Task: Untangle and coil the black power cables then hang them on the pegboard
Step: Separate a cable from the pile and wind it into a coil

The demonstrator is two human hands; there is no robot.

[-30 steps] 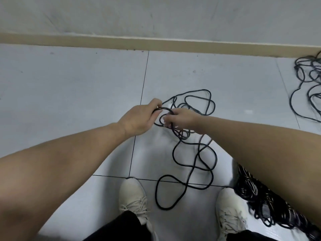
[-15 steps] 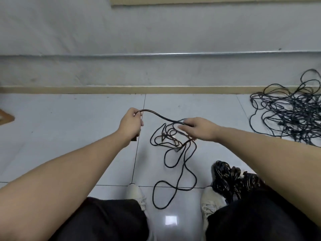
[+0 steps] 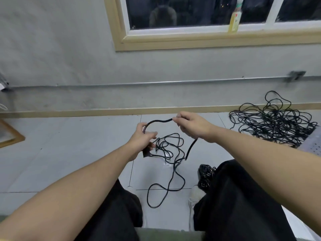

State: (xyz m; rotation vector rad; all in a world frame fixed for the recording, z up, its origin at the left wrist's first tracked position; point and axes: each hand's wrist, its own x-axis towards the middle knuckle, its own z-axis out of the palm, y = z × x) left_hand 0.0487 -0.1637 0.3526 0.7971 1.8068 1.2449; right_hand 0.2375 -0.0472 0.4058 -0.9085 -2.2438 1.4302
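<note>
Head view puts both of our bare arms reaching out over a pale grey tiled floor (image 3: 86,153), more or less centre frame. Our left hand (image 3: 142,136) has its fingers curled round a thin black power cable (image 3: 166,150), with what looks like the dark plug end poking out just below the palm. Our right hand (image 3: 189,126) pinches the same cable a bit further along, thumb and forefinger closed on it, so a short arc of cord bridges between the two hands up in the air. Another bit of the cord drops from under the right hand and hangs down toward the floor.

Below the hands, the remaining length of that cable sits in a loose messy tangle on the tiles, and one long loop trails down to the lower centre between our black trouser legs (image 3: 239,197). One white sneaker (image 3: 194,197) peeks out by the right knee, and just above it sits a tightly bunched bundle of black cord (image 3: 205,173).

Over on the right of the frame there's a much bigger heap of tangled black cables (image 3: 272,124) by the beige skirting board. Upper part of the frame shows a grey wall, a beige-framed window (image 3: 119,32), and a yellowish bottle (image 3: 235,16) standing on the sill.
</note>
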